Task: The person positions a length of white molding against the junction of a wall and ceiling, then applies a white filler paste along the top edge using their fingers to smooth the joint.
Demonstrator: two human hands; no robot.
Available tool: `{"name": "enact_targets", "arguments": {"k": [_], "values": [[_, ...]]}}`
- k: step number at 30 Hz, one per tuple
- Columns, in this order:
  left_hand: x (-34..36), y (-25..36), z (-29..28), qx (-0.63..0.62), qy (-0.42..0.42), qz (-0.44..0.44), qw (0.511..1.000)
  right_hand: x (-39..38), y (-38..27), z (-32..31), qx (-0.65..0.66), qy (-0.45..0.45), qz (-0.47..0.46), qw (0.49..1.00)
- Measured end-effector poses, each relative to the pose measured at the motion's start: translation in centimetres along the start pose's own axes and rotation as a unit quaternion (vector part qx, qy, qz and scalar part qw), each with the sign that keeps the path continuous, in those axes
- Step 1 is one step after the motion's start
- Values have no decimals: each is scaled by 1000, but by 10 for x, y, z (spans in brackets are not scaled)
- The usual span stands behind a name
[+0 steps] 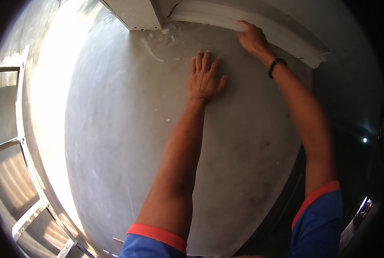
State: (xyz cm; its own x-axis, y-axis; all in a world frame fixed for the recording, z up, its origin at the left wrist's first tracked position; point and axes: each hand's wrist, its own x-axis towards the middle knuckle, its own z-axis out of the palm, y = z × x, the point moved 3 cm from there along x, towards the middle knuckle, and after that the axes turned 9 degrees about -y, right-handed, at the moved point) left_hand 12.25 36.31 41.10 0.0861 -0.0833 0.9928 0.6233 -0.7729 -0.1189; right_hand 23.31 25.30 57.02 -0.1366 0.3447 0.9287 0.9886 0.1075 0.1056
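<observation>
My left hand (204, 79) lies flat against a smooth grey plastered wall (157, 142), its fingers spread and pointing up. Higher and to the right, my right hand (253, 39) is at the lower edge of a white ceiling cornice (278, 32). Its index finger stretches out along the moulding, while the other fingers are bent in; nothing shows in it. A dark beaded bracelet (276, 68) circles the right wrist. Whitish plaster smears (150, 49) mark the wall to the upper left of my left hand.
A pale boxed beam (140, 15) with holes along its edge meets the cornice at the top. A worn metal frame like scaffolding (22, 129) stands at the left beside a brightly lit strip of wall. The right side is dark, with a small light (365, 140).
</observation>
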Motion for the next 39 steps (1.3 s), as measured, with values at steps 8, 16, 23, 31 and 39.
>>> {"name": "enact_targets", "arguments": {"k": [8, 16, 23, 31, 39], "values": [[3, 3, 4, -13, 16, 13, 1000, 19, -83, 84, -102, -13, -152, 983], [3, 0, 8, -25, 38, 23, 999, 40, -62, 78, -144, 24, -132, 980], [2, 1, 6, -10, 39, 24, 999, 7, 21, 40, -220, 26, -103, 970], [3, 7, 7, 35, 29, 16, 999, -42, 134, -16, -219, 9, -49, 974], [4, 5, 8, 60, 16, 12, 998, -62, 192, -29, -198, 81, -6, 977]]}}
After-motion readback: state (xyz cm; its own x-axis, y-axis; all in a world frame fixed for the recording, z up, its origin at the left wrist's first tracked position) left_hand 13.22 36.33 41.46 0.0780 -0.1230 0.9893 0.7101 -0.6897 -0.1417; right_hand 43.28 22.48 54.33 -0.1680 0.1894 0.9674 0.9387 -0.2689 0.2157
